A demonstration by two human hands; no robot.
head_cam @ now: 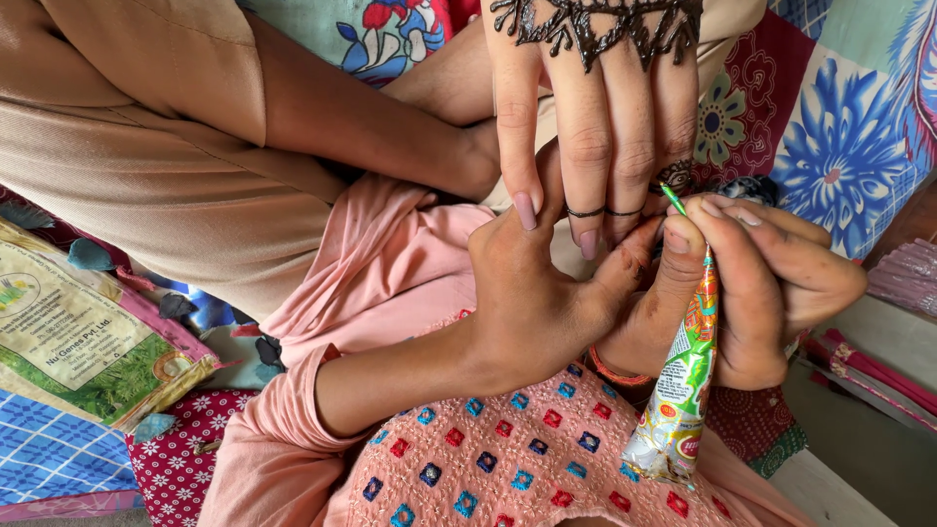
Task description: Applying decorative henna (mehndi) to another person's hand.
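Cone [683,381] tip perhaps touching finger [675,146].

The other person's hand [595,107] is cut off at the top edge, hiding the upper henna pattern. The henna cone [683,381] tip contact point lies hidden behind the right hand [752,293]. The printed packet [88,342] runs past the left edge.
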